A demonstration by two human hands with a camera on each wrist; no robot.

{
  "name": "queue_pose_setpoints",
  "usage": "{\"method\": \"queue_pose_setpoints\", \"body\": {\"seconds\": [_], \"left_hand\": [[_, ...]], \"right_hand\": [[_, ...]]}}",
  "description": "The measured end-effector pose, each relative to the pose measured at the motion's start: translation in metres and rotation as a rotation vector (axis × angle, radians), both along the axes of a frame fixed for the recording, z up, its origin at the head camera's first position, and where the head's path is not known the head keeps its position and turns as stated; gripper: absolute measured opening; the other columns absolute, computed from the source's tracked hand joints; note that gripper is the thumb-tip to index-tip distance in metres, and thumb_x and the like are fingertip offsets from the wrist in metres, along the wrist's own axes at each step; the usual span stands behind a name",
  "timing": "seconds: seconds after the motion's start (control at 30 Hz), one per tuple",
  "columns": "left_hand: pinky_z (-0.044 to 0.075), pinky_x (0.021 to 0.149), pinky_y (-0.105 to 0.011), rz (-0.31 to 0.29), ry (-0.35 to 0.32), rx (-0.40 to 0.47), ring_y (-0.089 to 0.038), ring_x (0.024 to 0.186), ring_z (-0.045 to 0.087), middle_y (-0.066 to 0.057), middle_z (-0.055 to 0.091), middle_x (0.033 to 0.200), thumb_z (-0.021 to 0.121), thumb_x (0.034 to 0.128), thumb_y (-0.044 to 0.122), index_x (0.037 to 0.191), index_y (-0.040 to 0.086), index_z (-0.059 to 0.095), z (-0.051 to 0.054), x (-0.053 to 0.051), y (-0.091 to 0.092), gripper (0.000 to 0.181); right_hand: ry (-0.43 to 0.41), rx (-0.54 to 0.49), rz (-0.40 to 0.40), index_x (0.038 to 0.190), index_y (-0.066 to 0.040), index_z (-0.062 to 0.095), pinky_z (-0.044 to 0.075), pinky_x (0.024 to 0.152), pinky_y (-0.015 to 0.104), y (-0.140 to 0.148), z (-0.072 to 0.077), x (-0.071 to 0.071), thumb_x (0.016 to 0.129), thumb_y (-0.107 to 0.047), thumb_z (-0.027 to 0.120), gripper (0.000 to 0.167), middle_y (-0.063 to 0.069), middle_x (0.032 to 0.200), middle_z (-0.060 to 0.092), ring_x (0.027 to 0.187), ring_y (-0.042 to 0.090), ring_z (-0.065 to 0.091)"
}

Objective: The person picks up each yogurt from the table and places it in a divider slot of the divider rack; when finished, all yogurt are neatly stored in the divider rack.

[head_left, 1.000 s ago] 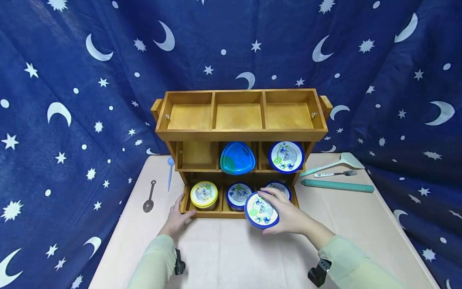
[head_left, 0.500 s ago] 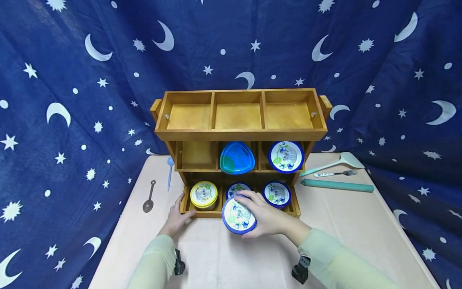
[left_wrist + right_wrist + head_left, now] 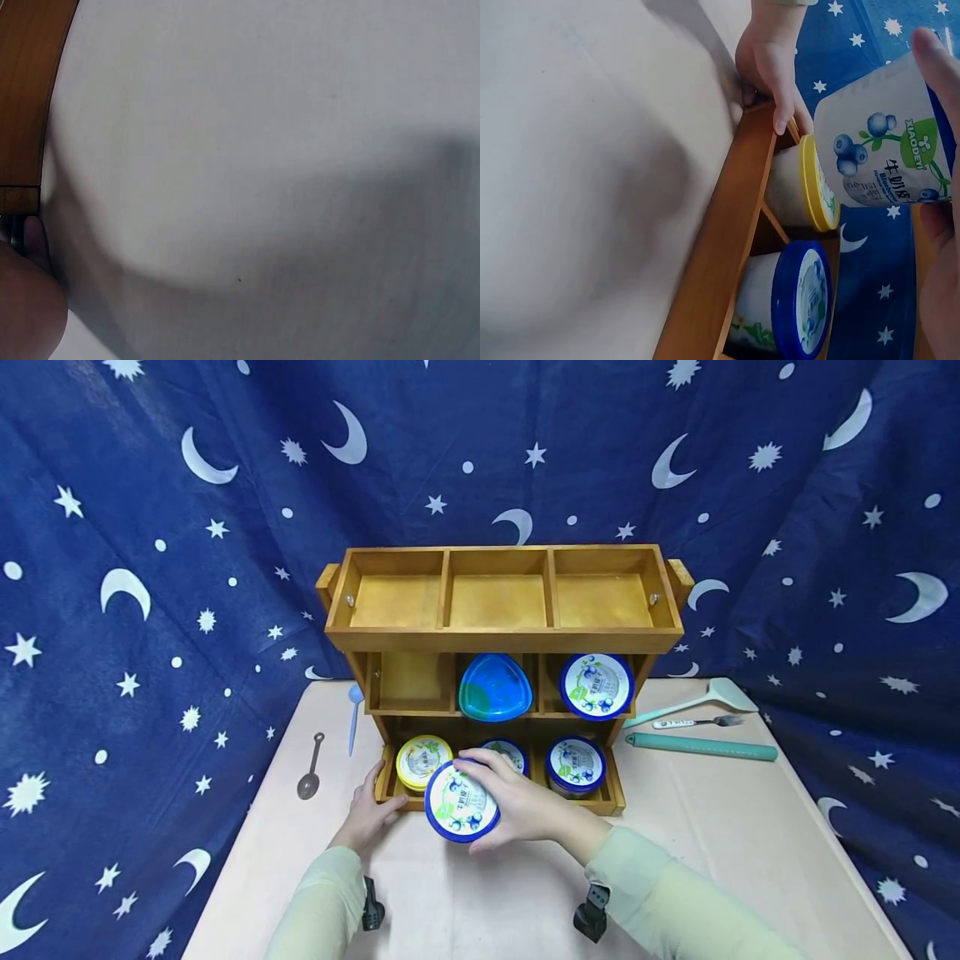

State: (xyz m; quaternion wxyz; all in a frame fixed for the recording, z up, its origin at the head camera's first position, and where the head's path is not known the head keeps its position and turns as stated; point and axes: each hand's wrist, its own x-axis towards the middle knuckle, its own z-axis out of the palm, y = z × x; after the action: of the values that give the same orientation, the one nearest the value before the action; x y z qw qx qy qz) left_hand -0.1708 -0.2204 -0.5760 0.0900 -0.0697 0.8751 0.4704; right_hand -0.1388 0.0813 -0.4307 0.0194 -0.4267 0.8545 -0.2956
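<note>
My right hand (image 3: 517, 797) grips a white tub with a blue lid (image 3: 461, 802) and blueberry print, held in the air before the lowest tier of the wooden shelf (image 3: 502, 639). In the right wrist view, the tub (image 3: 889, 139) is tilted between thumb and fingers. My left hand (image 3: 367, 817) holds the shelf's lower left corner, thumb over its front edge. Behind the held tub, a yellow-lidded tub (image 3: 422, 760) sits in the lowest left compartment. Two blue-lidded tubs occupy that tier: the middle tub (image 3: 510, 752), partly hidden by my right hand, and the right tub (image 3: 576, 764).
On the middle tier are a blue triangular container (image 3: 495, 687) and another blue-lidded tub (image 3: 597, 686). Left of the shelf lie a grey spoon (image 3: 310, 777) and a blue spoon (image 3: 354, 714). To the right lie a pale spatula (image 3: 723, 693), a fork (image 3: 697, 722) and a green stick-like object (image 3: 701, 747).
My right hand has carried the blue-lidded tub leftward along the shelf front, from the right compartment toward the left one. The lower right tub is now uncovered. My left hand stays in place.
</note>
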Motion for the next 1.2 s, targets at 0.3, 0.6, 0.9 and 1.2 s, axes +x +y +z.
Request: {"method": "queue_pose_setpoints", "body": {"seconds": [0.3, 0.6, 0.9, 1.2], "left_hand": [[0.023, 0.103, -0.061, 0.004, -0.011, -0.01, -0.043, 0.13, 0.025, -0.027, 0.023, 0.143, 0.07, 0.0788, 0.043, 0.151, 0.024, 0.015, 0.002, 0.002, 0.003, 0.092], [0.024, 0.104, -0.06, 0.003, -0.031, -0.042, -0.04, 0.128, 0.028, -0.025, 0.025, 0.141, 0.072, 0.0774, 0.042, 0.15, 0.024, 0.014, 0.0, -0.002, 0.001, 0.095], [0.022, 0.105, -0.059, 0.006, -0.055, -0.014, -0.041, 0.129, 0.026, -0.024, 0.022, 0.142, 0.067, 0.0783, 0.054, 0.151, 0.017, 0.011, 0.003, 0.0, 0.001, 0.098], [0.023, 0.103, -0.06, 0.014, -0.032, -0.022, -0.043, 0.126, 0.029, -0.027, 0.024, 0.14, 0.067, 0.0803, 0.043, 0.15, 0.019, 0.014, 0.001, 0.0, 0.001, 0.091]], "right_hand": [[0.02, 0.003, 0.004, 0.145, -0.014, 0.031, 0.043, 0.095, 0.043, -0.017, 0.011, -0.007, 0.062, -0.052, 0.082, 0.105, 0.005, 0.147, 0.021, 0.128, 0.025, 0.027], [0.093, -0.009, 0.044, 0.147, -0.015, 0.025, 0.043, 0.093, 0.037, -0.039, 0.031, -0.01, 0.066, -0.052, 0.079, 0.105, 0.007, 0.15, 0.016, 0.125, 0.026, 0.028], [0.138, -0.093, -0.016, 0.146, -0.011, 0.026, 0.043, 0.096, 0.04, -0.055, 0.046, -0.016, 0.071, -0.038, 0.081, 0.098, 0.008, 0.151, 0.014, 0.128, 0.029, 0.026], [0.246, -0.174, -0.192, 0.145, -0.009, 0.029, 0.043, 0.097, 0.04, -0.075, 0.051, -0.024, 0.067, -0.04, 0.083, 0.1, 0.009, 0.149, 0.017, 0.128, 0.03, 0.026]]}}
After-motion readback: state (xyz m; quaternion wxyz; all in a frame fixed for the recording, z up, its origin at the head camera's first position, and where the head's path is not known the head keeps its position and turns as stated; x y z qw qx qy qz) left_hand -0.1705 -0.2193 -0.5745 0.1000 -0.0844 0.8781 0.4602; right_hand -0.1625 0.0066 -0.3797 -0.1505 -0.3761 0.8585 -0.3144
